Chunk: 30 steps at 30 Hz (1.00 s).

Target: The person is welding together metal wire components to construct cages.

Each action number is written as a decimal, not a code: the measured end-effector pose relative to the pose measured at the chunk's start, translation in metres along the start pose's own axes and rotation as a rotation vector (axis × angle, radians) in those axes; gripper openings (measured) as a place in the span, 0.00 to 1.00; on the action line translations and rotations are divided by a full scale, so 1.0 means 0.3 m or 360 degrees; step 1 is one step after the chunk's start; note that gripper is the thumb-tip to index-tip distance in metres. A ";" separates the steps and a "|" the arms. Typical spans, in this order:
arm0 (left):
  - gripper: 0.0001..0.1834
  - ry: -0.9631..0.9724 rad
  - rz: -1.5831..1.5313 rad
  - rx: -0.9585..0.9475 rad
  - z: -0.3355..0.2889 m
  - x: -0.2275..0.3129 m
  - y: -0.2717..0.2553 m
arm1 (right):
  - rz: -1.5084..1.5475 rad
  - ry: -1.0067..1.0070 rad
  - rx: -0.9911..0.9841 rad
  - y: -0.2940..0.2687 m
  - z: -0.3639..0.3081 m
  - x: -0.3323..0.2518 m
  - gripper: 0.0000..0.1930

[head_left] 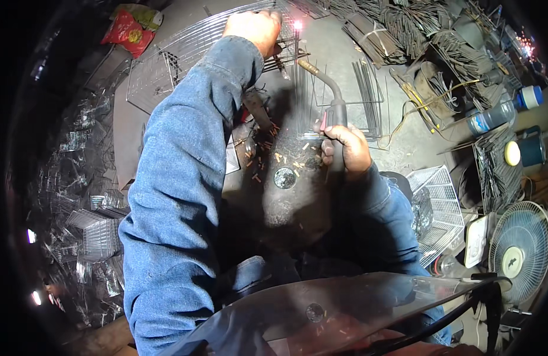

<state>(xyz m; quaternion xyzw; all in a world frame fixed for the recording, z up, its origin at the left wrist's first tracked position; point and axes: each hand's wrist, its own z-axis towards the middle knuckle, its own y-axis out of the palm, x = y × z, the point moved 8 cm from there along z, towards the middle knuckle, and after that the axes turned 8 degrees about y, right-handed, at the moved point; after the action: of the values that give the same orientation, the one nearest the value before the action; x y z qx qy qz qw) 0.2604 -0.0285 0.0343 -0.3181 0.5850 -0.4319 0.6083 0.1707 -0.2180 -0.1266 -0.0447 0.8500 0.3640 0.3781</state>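
Observation:
My left hand (pixel 254 28) reaches far forward and presses down on a wire mesh panel (pixel 185 53) lying on the dark metal worktable (pixel 297 202). My right hand (pixel 345 148) grips the handle of a welding torch (pixel 327 95), whose brass neck points up and left. A bright spark (pixel 297 25) glows at the mesh edge just right of my left hand, a little beyond the torch tip. Both arms wear blue denim sleeves.
Short metal offcuts (pixel 268 155) litter the table. Bundles of wire rods (pixel 398 26) lie at the back right, with loose wire frames (pixel 369 95). A white wire basket (pixel 437 204), a fan (pixel 520 249) and a plastic bottle (pixel 493 115) stand right. Stacked mesh parts (pixel 90 225) fill the left. A clear shield (pixel 321 314) is below.

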 end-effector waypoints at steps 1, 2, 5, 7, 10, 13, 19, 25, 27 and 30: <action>0.30 -0.0014 -0.0020 0.0023 -0.002 -0.002 -0.005 | 0.0011 0.0015 0.0012 -0.004 -0.003 0.002 0.11; 0.30 -0.0026 -0.0027 -0.0012 0.000 -0.003 0.001 | 0.0034 0.0028 0.0014 -0.006 -0.006 0.004 0.11; 0.32 -0.0045 -0.0037 -0.0046 0.008 -0.007 0.011 | -0.0033 0.0007 0.0063 -0.006 -0.014 -0.003 0.11; 0.31 -0.0047 -0.0031 -0.0026 0.011 -0.011 0.014 | -0.0041 0.0001 0.0085 -0.004 -0.018 -0.006 0.11; 0.26 -0.0028 0.0021 0.0013 0.015 -0.018 0.022 | -0.0015 -0.0011 0.0025 0.012 -0.020 -0.012 0.10; 0.20 -0.0034 0.0086 0.0014 0.023 -0.028 0.035 | -0.0021 -0.0001 0.0042 0.013 -0.016 -0.011 0.10; 0.20 -0.0022 0.0111 0.0016 0.029 -0.028 0.044 | 0.0034 -0.0159 0.0042 0.022 -0.013 -0.026 0.11; 0.24 0.0001 0.0127 0.0062 0.020 -0.020 0.027 | -0.0248 -0.0160 0.0081 0.037 -0.014 -0.033 0.10; 0.26 -0.0035 0.0058 0.0059 0.014 -0.025 0.031 | -0.0349 -0.0136 0.0140 0.036 -0.014 -0.020 0.10; 0.28 -0.0036 0.0041 0.0063 0.004 -0.024 0.039 | -0.0415 -0.0199 0.0208 0.034 -0.017 -0.012 0.10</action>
<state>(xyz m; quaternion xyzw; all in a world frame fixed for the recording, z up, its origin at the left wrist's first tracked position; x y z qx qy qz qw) 0.2638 -0.0171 0.0272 -0.3035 0.5734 -0.4319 0.6265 0.1667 -0.2146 -0.1159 -0.1072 0.8336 0.2579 0.4765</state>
